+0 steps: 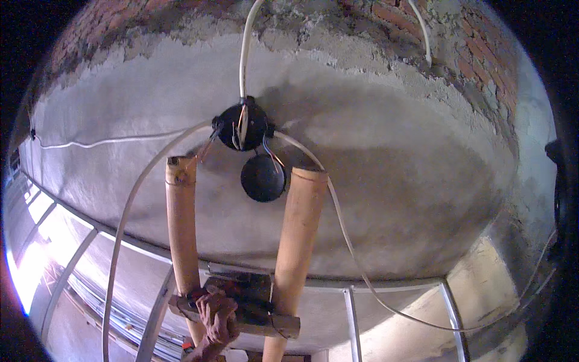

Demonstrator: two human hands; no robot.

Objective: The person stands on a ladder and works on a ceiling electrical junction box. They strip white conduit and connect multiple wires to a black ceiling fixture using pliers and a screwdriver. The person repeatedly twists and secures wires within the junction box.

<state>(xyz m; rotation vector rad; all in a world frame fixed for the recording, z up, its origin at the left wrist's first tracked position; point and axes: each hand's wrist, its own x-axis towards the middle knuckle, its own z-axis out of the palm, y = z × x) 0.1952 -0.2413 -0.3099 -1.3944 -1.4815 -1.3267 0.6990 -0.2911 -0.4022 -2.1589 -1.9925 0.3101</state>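
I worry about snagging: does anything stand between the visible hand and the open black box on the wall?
Partly, it seems: dark items show just above the hand, and the round black cover hangs below the box, beside the path between two poles.

Tan ladder [301, 220], black junction box [257, 128], white cables [244, 57], grey plaster [410, 187], red bricks [395, 12]

A bare hand [218, 315] with knuckled fingers [208, 304], bare wrist and short stretch of bare forearm [208, 350]
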